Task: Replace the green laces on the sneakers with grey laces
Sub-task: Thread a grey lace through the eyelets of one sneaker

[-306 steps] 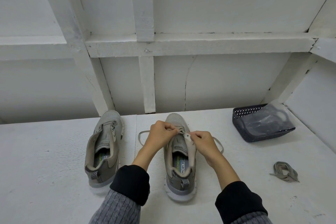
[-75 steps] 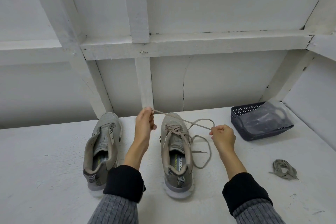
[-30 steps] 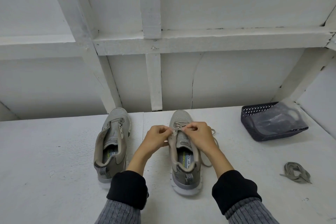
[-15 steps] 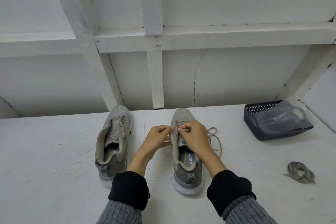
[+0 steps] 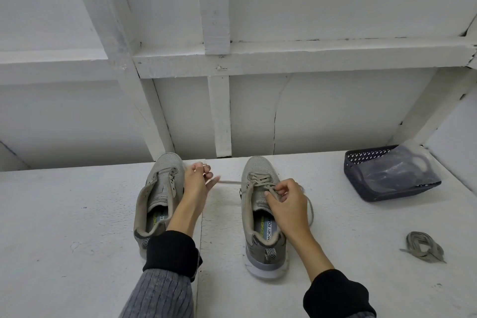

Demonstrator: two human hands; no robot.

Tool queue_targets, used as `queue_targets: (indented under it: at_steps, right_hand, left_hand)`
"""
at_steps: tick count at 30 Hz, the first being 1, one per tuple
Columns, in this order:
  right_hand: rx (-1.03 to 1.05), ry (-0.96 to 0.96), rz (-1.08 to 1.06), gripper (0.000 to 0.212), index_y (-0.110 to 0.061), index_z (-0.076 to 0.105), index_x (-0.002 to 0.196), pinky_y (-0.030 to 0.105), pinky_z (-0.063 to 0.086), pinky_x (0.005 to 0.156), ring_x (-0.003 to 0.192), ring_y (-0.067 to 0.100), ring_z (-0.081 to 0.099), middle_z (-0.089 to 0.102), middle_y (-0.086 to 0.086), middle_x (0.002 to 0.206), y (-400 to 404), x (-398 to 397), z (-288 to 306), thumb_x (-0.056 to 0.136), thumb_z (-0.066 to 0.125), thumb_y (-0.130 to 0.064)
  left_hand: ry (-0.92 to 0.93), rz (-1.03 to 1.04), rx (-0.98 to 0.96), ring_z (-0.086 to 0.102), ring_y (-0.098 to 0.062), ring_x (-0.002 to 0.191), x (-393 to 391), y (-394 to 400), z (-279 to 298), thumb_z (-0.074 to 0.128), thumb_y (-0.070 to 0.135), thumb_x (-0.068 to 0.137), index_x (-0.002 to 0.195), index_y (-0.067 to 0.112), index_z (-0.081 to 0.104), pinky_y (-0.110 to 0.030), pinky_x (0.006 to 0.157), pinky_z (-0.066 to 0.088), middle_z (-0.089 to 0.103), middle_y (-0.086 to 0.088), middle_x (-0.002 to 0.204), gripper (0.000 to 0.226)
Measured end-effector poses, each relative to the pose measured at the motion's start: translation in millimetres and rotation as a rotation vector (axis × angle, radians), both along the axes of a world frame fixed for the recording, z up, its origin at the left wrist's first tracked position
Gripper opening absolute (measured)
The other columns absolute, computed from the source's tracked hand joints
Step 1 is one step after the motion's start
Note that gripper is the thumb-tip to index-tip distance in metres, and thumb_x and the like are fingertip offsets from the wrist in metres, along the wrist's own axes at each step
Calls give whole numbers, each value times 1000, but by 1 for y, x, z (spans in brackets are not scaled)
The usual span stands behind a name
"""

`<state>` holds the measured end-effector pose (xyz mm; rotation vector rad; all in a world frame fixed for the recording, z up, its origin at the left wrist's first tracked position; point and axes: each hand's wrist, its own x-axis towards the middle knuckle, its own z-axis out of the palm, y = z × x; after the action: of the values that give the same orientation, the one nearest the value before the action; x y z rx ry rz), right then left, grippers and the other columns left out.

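Our white table (image 5: 77, 214) backs onto a white framed wall. We are mid-threading the right sneaker (image 5: 260, 214): left hand (image 5: 196, 183) pinches the lace (image 5: 229, 182) taut leftward, right hand (image 5: 286, 201) grips the crossings. Next, the following eyelet; open room lies behind its heel.

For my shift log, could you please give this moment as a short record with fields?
left hand: pinches the lace end, pulling it out sideways
right hand: pinches the lace at the eyelets
right sneaker: partly laced
left sneaker: no lace
spare lace bundle: lies loose on the table
basket: holds a clear bag
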<state>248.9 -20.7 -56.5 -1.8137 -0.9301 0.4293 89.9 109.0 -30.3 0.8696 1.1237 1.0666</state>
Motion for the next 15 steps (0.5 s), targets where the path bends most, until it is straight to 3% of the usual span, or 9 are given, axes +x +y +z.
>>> queue_targets:
  at_steps: [3, 4, 5, 8, 10, 12, 15]
  right_hand:
    - [16, 75, -44, 27, -17, 51, 88, 17, 42, 64, 77, 14, 56, 58, 1, 85, -2, -2, 0, 79, 76, -20]
    - [15, 86, -54, 27, -17, 50, 88, 17, 42, 63, 75, 13, 56, 58, 1, 83, -2, -2, 0, 79, 76, -21]
    - [15, 87, -58, 27, -17, 50, 87, 16, 41, 61, 73, 12, 55, 58, 1, 81, -2, -3, 1, 80, 76, -21]
    - [10, 74, -67, 23, -16, 52, 80, 13, 38, 54, 65, 12, 52, 58, 1, 73, -3, -3, 0, 81, 75, -22]
    - [11, 69, -66, 23, -17, 53, 75, 13, 38, 52, 63, 12, 51, 58, 1, 71, -3, -2, -1, 81, 75, -22]
    - [16, 67, -62, 23, -17, 53, 74, 13, 38, 52, 63, 12, 51, 58, 0, 70, -3, -2, -2, 80, 75, -22]
    - [22, 72, -61, 22, -15, 54, 75, 16, 39, 54, 63, 12, 52, 59, 1, 70, -3, -2, -2, 79, 75, -21]
  left_hand:
    - [924, -293, 478, 47, -17, 68, -11, 1, -15, 31, 17, 104, 97, 18, 44, -34, 63, 39, 53, -1, 78, 14]
    - [1132, -374, 573, 52, -21, 76, -11, 1, -21, 32, 21, 104, 102, 21, 47, -36, 65, 40, 58, -1, 82, 15]
    - [1207, -436, 627, 55, -22, 85, -11, 0, -25, 34, 25, 104, 105, 24, 53, -37, 70, 43, 62, -1, 89, 19]
    - [988, -561, 597, 54, -17, 102, 1, -8, -30, 40, 44, 101, 96, 34, 64, -42, 88, 42, 62, 8, 103, 27]
    - [914, -601, 615, 53, -10, 106, 10, -16, -33, 47, 50, 97, 87, 38, 64, -41, 91, 39, 62, 15, 105, 23]
    - [727, -537, 573, 56, -8, 104, 15, -27, -33, 53, 39, 97, 85, 33, 63, -36, 92, 43, 63, 14, 103, 17]
    - [264, -339, 373, 64, -11, 103, 20, -37, -25, 47, 25, 102, 87, 14, 55, -30, 92, 47, 71, 4, 101, 20]
